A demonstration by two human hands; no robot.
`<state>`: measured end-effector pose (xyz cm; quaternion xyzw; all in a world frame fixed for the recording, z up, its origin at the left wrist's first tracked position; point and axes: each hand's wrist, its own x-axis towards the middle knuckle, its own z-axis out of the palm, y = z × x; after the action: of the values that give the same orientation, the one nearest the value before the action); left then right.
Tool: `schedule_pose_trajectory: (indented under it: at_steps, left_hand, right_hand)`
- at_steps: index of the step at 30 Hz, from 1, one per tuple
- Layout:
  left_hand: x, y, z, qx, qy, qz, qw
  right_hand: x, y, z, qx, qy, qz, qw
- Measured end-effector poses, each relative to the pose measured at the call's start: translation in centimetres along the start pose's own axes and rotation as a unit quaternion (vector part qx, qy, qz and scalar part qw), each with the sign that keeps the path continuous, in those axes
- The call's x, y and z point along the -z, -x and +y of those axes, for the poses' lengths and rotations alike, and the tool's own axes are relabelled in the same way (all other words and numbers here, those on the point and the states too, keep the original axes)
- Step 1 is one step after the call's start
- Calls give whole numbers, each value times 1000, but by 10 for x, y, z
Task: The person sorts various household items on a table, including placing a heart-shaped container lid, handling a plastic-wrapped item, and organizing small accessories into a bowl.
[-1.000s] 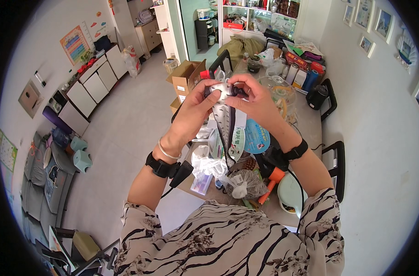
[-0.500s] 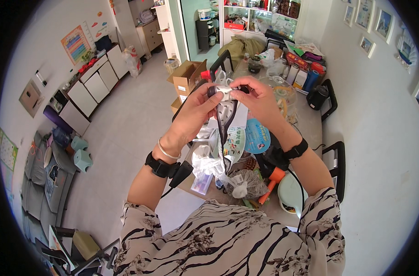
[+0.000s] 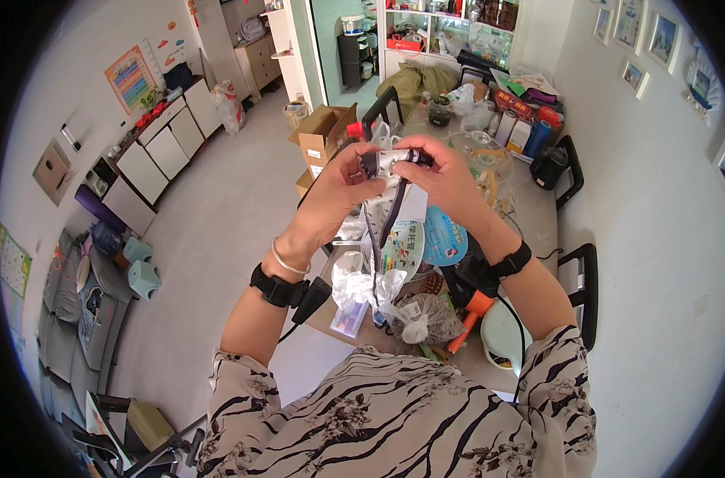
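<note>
Over the cluttered table [image 3: 540,209], left hand [image 3: 335,190] and right hand [image 3: 444,177] pinch a hanging white cloth strip [image 3: 378,210], dark-edged and dark-flecked.

Patterned cloth's tip [image 3: 375,292] now farther left

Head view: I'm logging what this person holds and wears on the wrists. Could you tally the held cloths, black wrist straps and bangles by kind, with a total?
Patterned cloth: 1, held between the left hand and right hand
Black wrist straps: 2, one on each side
Pale bangle: 1, on the left
Total: 4
</note>
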<state>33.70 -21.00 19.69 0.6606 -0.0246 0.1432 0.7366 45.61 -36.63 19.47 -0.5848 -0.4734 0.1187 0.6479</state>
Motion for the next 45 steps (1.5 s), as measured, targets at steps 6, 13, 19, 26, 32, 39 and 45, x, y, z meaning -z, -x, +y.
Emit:
schedule_pose_trajectory:
  at_steps: [6,13,19,26,32,39,45]
  left_hand:
    - [-12,1,6,40,25,44,998]
    - [-1,-1,-3,-2,-9,40,999]
    - [-6,-5,-9,-90,-27,21,995]
    - [-9,-3,0,20,23,15,999]
    - [-2,-5,-7,-50,-21,37,998]
    - [-8,-3,-5,59,47,5,997]
    - [-4,-4,-9,42,88,6,995]
  right_hand:
    - [0,0,4,37,-11,8,999]
    - [-9,1,-2,61,-52,29,996]
    - [-5,1,8,0,19,15,1000]
    - [-2,-1,15,60,3,2,998]
    - [-9,1,1,-5,-32,-3,999]
    - [3,-1,17,2,-27,16,1000]
    - [-5,5,12,30,-37,-3,999]
